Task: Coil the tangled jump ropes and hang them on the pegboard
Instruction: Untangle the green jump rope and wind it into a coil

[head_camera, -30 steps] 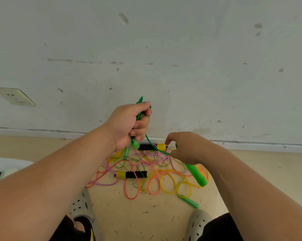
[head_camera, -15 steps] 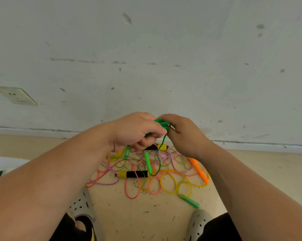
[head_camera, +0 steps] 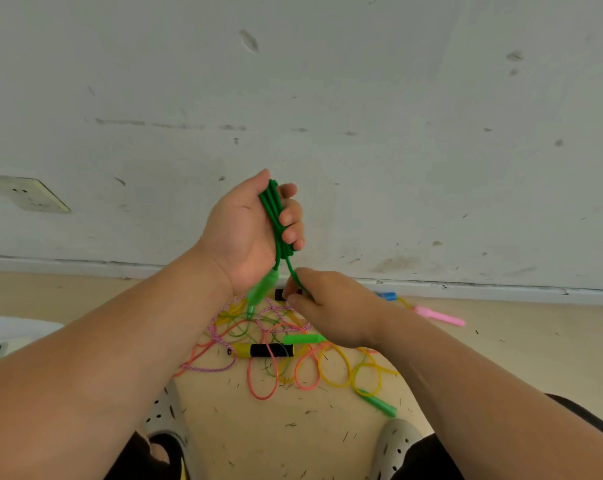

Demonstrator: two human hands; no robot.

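Note:
My left hand (head_camera: 250, 233) is raised in front of the wall and closed around several folded loops of a dark green jump rope (head_camera: 274, 209). One light green handle (head_camera: 260, 289) of that rope dangles below the palm. My right hand (head_camera: 331, 306), lower and to the right, pinches the free strand of the same rope just under the left hand. A second light green handle (head_camera: 303, 338) sticks out beneath the right hand. Below lies a tangle of orange, yellow, green and pink-white ropes (head_camera: 293, 362) on the floor. No pegboard is in view.
A yellow-and-black handle (head_camera: 263, 350) lies in the tangle, a green handle (head_camera: 379, 405) at its right front, and a pink handle (head_camera: 438, 316) and a blue handle (head_camera: 386, 295) near the skirting. My two grey perforated shoes (head_camera: 393, 448) flank the pile. A wall socket (head_camera: 28, 195) is left.
My left hand has risen with the green loops. My right hand has dropped away from it and now pinches the rope's free strand lower down. The view shifted slightly.

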